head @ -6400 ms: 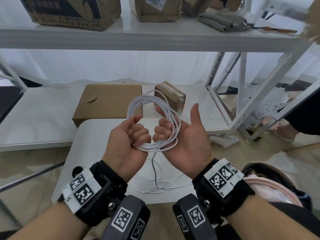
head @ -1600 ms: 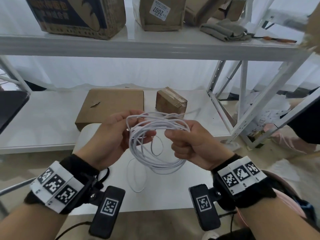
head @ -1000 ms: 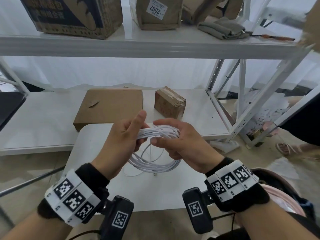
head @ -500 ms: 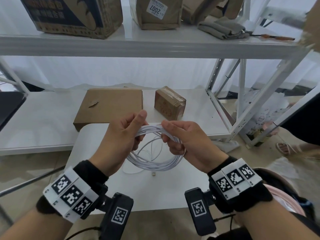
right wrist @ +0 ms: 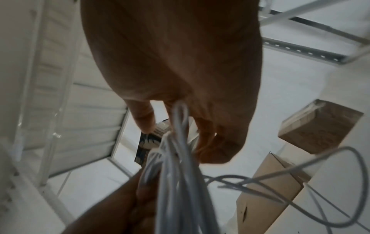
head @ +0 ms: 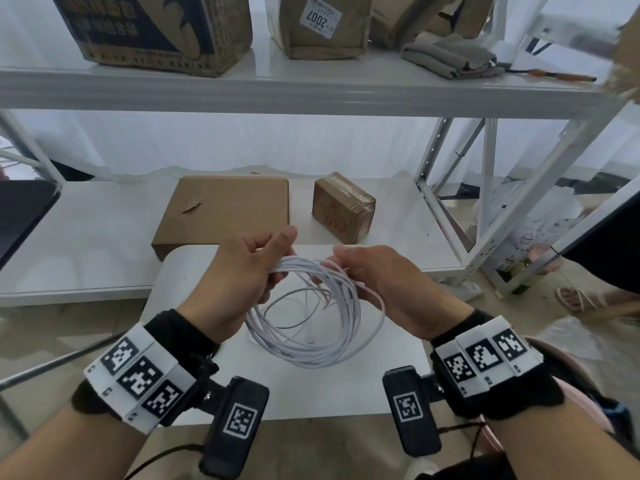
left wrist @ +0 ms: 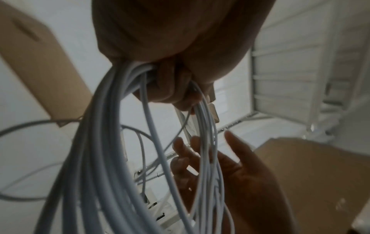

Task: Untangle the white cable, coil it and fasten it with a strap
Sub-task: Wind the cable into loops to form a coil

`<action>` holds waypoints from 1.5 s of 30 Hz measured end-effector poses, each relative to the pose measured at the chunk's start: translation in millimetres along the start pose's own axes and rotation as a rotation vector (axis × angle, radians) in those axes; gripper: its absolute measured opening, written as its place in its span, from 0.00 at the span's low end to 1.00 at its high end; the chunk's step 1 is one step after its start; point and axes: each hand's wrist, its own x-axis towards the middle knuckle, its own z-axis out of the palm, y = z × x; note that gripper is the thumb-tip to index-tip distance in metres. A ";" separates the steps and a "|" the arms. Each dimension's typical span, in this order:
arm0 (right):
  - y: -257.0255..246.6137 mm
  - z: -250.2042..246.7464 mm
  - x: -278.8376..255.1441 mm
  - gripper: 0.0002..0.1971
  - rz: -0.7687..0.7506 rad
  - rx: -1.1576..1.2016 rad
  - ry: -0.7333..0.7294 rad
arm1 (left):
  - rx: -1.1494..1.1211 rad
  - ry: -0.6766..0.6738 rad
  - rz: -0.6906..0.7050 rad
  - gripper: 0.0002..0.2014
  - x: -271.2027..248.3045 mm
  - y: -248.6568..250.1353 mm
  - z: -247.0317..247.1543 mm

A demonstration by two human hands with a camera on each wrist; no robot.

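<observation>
White cable (head: 313,336), thin, smooth, round strands, hanging in loose uneven loops between both hands. Left hand (head: 239,282) is clamping the bunched top of the coil; right hand (head: 388,289) is pinching strands just beside it. Below the hands, a smooth white table (head: 332,393), rounded far corner. Beyond the hands, a flat cardboard box (head: 225,209) and a taped small box (head: 341,207) are sitting on a white shelf (head: 86,244).

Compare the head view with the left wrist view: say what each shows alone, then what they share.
Head only: the upper shelf with its labelled box, and the wrist bands. Left wrist only: the underside of the left hand, fingers curled round the bunched loops. Both: the white cable coil, the right hand at the loops, and the flat cardboard box.
</observation>
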 end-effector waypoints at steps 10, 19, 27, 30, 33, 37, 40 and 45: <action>10.7 13.8 1.1 0.12 -0.183 -0.035 0.029 | -0.209 -0.184 -0.092 0.24 -0.8 8.2 1.0; -0.1 4.2 9.4 0.10 -0.050 0.732 0.147 | -0.433 -0.284 -0.216 0.12 -6.8 -0.8 2.5; 1.9 -2.1 14.3 0.23 -0.058 1.141 0.160 | -0.446 -0.280 -0.258 0.27 -6.9 -2.8 10.9; 0.2 -7.2 16.7 0.26 -0.122 1.330 0.237 | -0.160 -0.268 -0.155 0.21 -10.6 -8.1 15.9; -0.6 -11.9 16.2 0.27 -0.149 1.477 0.268 | 0.297 -0.392 0.178 0.12 -16.4 -12.6 18.4; -2.2 -15.1 14.1 0.27 -0.171 1.562 0.273 | 0.883 -0.565 0.279 0.07 -13.7 -34.2 11.7; -4.4 -18.7 12.8 0.27 -0.197 1.593 0.275 | 1.351 -0.450 0.119 0.08 -7.0 -53.9 -0.9; -5.0 -15.1 11.8 0.27 -0.198 1.629 0.214 | 1.047 -0.318 0.023 0.33 -0.6 -53.0 3.5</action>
